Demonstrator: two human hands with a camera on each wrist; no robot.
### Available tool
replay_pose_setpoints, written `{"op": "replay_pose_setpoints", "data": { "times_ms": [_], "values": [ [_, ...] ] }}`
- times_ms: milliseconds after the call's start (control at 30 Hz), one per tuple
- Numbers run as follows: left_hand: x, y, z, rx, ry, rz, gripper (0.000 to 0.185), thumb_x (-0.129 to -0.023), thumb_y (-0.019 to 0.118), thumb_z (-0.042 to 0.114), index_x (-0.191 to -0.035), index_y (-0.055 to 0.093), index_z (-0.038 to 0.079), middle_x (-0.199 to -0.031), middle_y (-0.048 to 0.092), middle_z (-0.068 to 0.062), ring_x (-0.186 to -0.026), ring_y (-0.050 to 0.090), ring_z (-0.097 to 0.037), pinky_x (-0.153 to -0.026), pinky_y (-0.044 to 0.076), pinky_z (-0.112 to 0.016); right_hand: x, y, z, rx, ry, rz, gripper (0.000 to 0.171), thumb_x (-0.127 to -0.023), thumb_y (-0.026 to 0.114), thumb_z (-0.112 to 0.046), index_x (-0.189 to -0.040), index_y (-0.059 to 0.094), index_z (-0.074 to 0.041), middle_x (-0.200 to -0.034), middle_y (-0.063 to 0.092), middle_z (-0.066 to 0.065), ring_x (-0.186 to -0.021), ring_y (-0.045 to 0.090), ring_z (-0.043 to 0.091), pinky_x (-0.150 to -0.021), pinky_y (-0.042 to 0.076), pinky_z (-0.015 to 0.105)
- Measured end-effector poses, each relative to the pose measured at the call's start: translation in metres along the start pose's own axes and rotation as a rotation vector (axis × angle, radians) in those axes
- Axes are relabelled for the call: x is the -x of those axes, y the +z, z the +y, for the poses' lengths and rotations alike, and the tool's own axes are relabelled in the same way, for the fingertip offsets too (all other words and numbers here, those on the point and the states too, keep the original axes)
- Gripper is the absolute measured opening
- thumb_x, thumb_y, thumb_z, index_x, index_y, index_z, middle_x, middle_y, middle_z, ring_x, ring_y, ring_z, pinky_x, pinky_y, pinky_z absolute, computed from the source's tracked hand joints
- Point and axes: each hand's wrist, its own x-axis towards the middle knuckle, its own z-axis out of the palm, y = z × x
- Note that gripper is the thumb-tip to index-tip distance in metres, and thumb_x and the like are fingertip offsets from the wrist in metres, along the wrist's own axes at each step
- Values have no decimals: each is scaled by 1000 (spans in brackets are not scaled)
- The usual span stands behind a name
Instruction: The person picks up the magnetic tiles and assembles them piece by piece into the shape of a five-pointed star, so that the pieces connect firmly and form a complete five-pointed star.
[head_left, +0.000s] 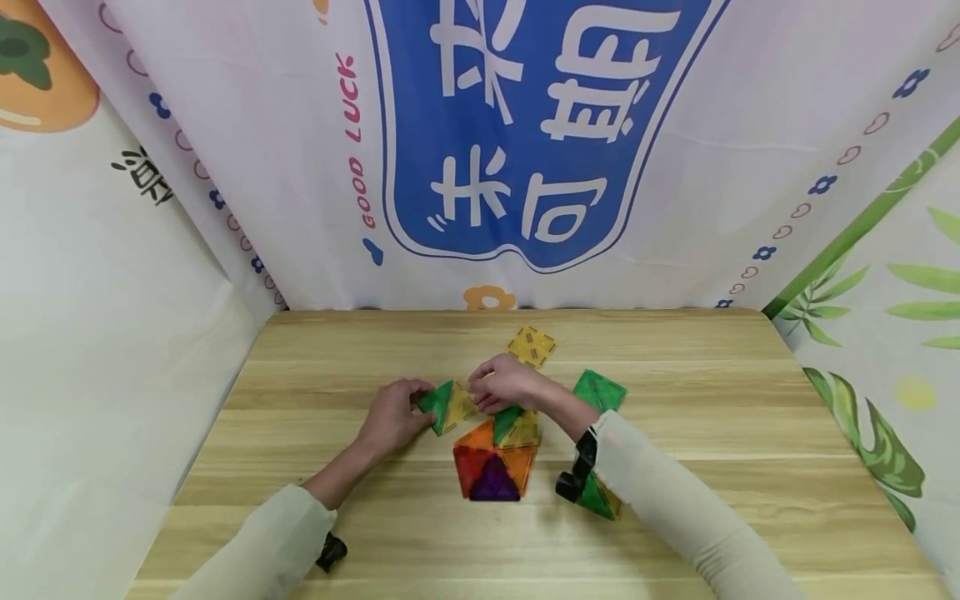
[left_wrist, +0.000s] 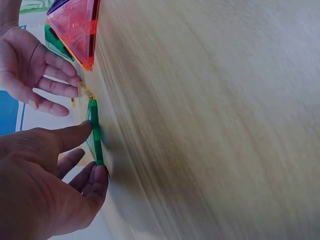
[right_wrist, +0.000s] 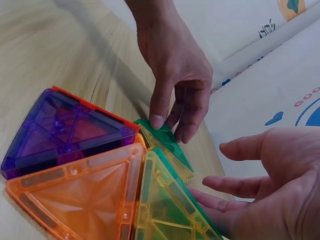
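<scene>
**Held pair just left of the cluster; left hand has it**

Wood-grain tabletop (head_left: 360, 533), tiles grouped near its middle. Cluster (head_left: 497, 471) of orange, red, purple, green and yellow triangles stands raised in front of the person. Right hand (head_left: 512, 385) hangs over the cluster's far side, fingers loose, gripping nothing that shows. Left hand (head_left: 396, 414) pinches a green-and-yellow pair (head_left: 450, 408) by its outer end, thumb against fingers.

Key relation, as I judge it: pair lies left of the cluster and slightly farther from the person, running roughly side to side. Green half (head_left: 435, 405) sits at the left hand; yellow half (head_left: 461, 405) points right, toward cluster and right hand. Right fingertips just beside that yellow corner; contact unclear. Cannot tell whether the pair rests on the tabletop.
</scene>
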Motion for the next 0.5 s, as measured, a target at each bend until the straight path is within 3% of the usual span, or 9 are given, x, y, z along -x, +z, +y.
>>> {"op": "replay_pose_setpoints", "data": {
  "times_ms": [300, 500],
  "values": [
    [1, 1, 1, 34, -12, 29, 35, -82, 89, -1, -115, 76, -1, -113, 76, -16, -102, 73, -27, -89, 62, -43, -4, -3, 5, -109, 35, -20, 37, -108, 62, -15, -138, 62, 6, -126, 67, 29, -109, 69, 39, -98, 60, 48],
    [2, 2, 1, 54, -27, 46, 35, -81, 89, -2, -112, 76, 1, -110, 76, -14, -100, 72, -27, -89, 62, -44, -4, -3, 7, -121, 30, -23, 38, -108, 62, -14, -139, 62, 7, -125, 67, 28, -106, 70, 35, -98, 60, 46]
  ]
}}
